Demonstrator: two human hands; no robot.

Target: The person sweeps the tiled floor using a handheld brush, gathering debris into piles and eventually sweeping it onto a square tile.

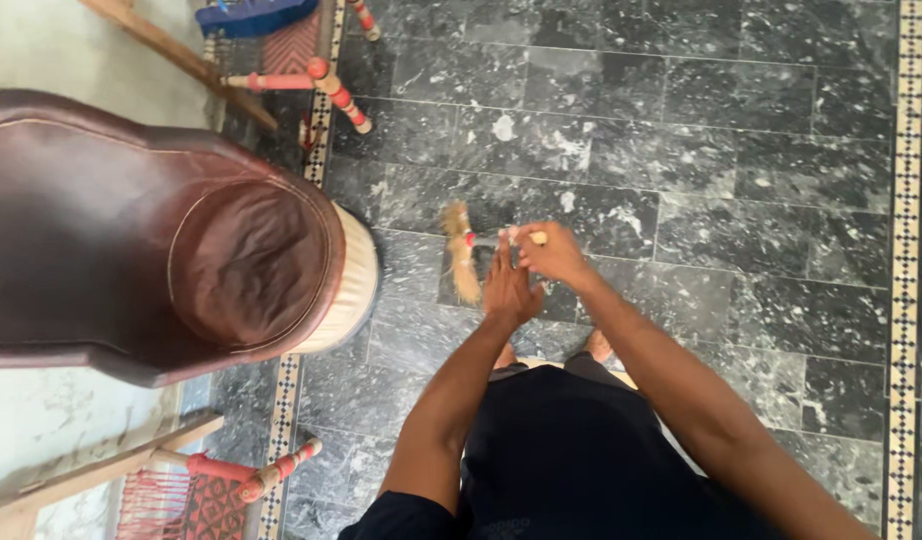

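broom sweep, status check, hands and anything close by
Right hand gripping broom handle. Left hand open, flat against handle. Armchair close on the left; floor dusty.

Open dark marble floor across centre and right of frame.
Blocked at left by brown leather round-backed armchair; red-painted wooden cot legs upper left and lower left.

Straw-coloured broom, speckled dark floor
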